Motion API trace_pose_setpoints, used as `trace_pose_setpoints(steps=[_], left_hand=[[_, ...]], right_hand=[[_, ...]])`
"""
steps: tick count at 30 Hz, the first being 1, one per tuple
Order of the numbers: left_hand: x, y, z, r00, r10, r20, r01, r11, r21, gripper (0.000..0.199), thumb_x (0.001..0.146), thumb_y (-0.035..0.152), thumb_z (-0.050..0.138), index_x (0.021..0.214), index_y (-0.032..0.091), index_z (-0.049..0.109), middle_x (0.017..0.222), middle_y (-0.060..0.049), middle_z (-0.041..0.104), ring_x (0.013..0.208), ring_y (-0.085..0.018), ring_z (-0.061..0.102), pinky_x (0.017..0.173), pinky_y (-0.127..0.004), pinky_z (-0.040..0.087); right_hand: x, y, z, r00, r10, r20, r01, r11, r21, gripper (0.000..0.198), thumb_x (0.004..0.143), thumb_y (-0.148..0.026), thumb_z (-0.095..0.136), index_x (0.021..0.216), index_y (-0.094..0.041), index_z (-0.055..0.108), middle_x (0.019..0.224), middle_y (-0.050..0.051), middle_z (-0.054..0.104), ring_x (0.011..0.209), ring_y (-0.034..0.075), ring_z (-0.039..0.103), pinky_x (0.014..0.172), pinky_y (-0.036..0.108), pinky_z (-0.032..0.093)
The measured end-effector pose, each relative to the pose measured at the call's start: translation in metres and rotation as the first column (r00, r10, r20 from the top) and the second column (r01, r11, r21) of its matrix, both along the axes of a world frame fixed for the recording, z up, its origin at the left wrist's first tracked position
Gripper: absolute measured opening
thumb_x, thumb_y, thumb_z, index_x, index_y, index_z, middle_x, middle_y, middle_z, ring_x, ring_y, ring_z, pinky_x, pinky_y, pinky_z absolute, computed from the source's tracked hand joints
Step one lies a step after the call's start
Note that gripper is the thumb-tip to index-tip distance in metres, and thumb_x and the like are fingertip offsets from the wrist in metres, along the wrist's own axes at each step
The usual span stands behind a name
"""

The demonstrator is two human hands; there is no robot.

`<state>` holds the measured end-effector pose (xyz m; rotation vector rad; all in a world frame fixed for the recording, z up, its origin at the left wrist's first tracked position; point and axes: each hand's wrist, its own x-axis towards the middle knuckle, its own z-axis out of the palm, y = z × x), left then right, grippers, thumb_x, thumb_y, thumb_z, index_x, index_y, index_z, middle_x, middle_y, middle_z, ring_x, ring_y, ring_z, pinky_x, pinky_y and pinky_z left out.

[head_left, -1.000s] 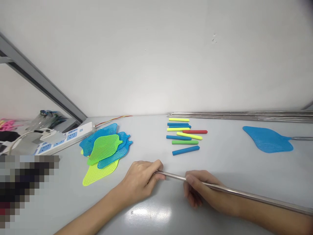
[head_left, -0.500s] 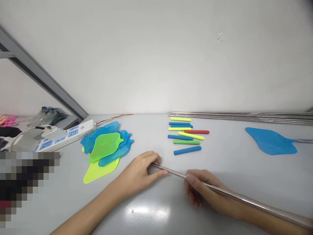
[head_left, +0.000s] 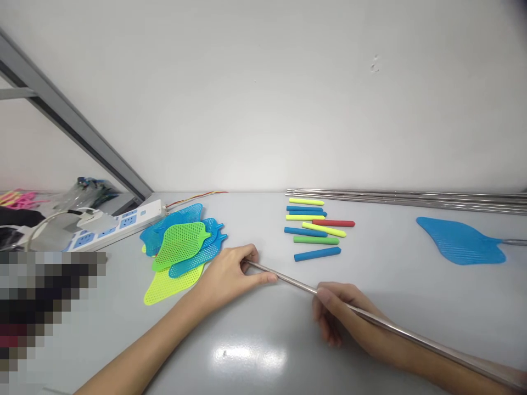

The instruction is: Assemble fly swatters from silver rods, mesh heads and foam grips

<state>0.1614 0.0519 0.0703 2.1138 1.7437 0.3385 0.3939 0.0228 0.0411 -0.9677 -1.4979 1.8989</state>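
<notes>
A long, shiny metal rod (head_left: 295,283) slants across the front of the table, thinner toward its left end and thicker to the right. My left hand (head_left: 236,269) is closed on the thin end with curled fingers, its thumb stretched out beside the rod; the tip is hidden in the fingers. Farther along, my right hand (head_left: 340,310) pinches the rod between thumb and fingers, and the thick part runs back over the right forearm. Just left of my left hand lie several loose perforated fly swatter heads (head_left: 181,244), blue, green and yellow.
Several coloured plastic sleeves (head_left: 317,254) lie beyond the hands. A bundle of thin metal rods (head_left: 403,198) runs along the wall. At right is a blue fly swatter (head_left: 461,241) with a metal handle. A power strip (head_left: 119,225) with cables stands at left.
My left hand has moved left and slightly away from me, so more of the thin rod shows between the hands. My right hand has stayed nearly in place. The view has shifted slightly.
</notes>
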Motion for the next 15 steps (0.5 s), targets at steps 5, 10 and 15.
trace_pose_setpoints(steps=[5,10,15], left_hand=[[-0.0039,0.0024,-0.0021,0.999,0.028,-0.046,-0.028,1.0,-0.001,0.047,0.065,0.064,0.053,0.059,0.019,0.04,0.054,0.005,0.04,0.051,-0.011,0.037,0.045,-0.021,0.022],[-0.0025,0.0017,-0.0042,1.0,0.012,-0.028,-0.012,1.0,0.011,0.05,0.067,0.061,0.053,0.053,0.018,0.032,0.052,0.004,0.036,0.05,-0.01,0.034,0.046,-0.021,0.022],[0.0019,0.0009,-0.0048,0.999,0.025,0.033,-0.025,1.0,0.005,0.05,0.068,0.055,0.055,0.051,0.018,0.027,0.049,0.006,0.027,0.049,-0.009,0.028,0.045,-0.021,0.019]], right_hand=[[-0.0009,0.0,-0.0006,0.999,-0.036,-0.01,0.035,0.999,-0.03,0.042,0.086,-0.049,0.038,0.067,-0.014,0.052,0.051,-0.002,0.052,0.045,0.008,0.047,0.046,0.019,0.04],[-0.0016,0.0015,-0.0005,0.999,-0.039,-0.031,0.038,0.998,-0.039,0.043,0.087,-0.048,0.037,0.066,-0.014,0.052,0.051,-0.001,0.052,0.045,0.008,0.047,0.045,0.019,0.04],[-0.0021,0.0017,0.0015,0.998,-0.043,-0.038,0.041,0.998,-0.054,0.044,0.086,-0.05,0.038,0.065,-0.014,0.053,0.05,-0.001,0.052,0.044,0.008,0.047,0.045,0.02,0.04]])
